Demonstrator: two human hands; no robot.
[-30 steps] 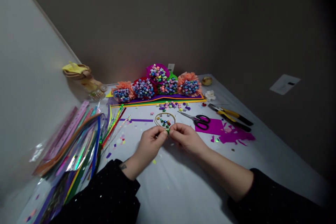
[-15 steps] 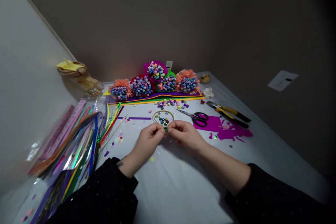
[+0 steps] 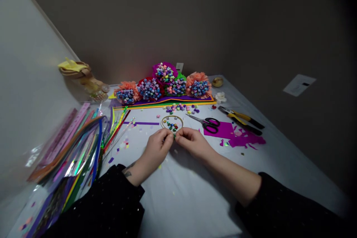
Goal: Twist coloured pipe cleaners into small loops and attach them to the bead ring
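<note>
My left hand and my right hand meet fingertip to fingertip over the white table, both pinched on a tiny green shiny piece between them. Just beyond the fingers lies a gold ring with several small coloured paper stars inside it. More loose stars are scattered farther back. Both forearms wear dark sleeves.
Scissors with pink-lined black handles lie on purple paper scraps to the right, yellow-handled pliers beyond them. Star-filled paper flowers line the back on coloured sheets. Packs of coloured paper strips fill the left; a tipped jar lies at back left.
Both hands stay pinched together on the small green piece; they sit slightly higher and left in the picture, mostly from the camera shifting.
</note>
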